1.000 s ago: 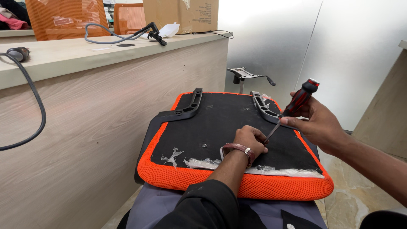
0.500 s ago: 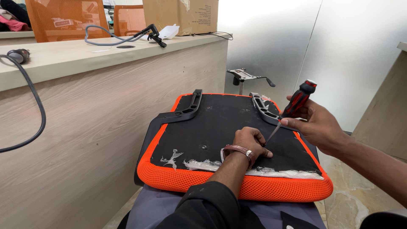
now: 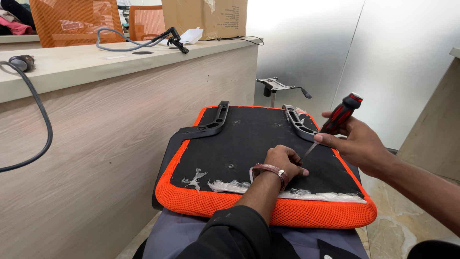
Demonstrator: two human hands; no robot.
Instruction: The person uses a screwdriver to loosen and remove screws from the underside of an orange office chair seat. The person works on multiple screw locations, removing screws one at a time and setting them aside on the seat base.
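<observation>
While the seat lies upside down: orange seat cushion [image 3: 268, 211] rests on the person's lap, black underside up.
Left hand: left hand [image 3: 283, 160] curled narrow, fingertips pressed to the underside near its right edge.
Right hand: right hand [image 3: 357, 144] wrapped around a red-and-black screwdriver [image 3: 335, 121].
Change: screwdriver tip has lifted slightly off the fabric, beside the left fingers; handle tilted further right.
Nearby: black bracket [image 3: 299, 123] at the far right corner.
</observation>
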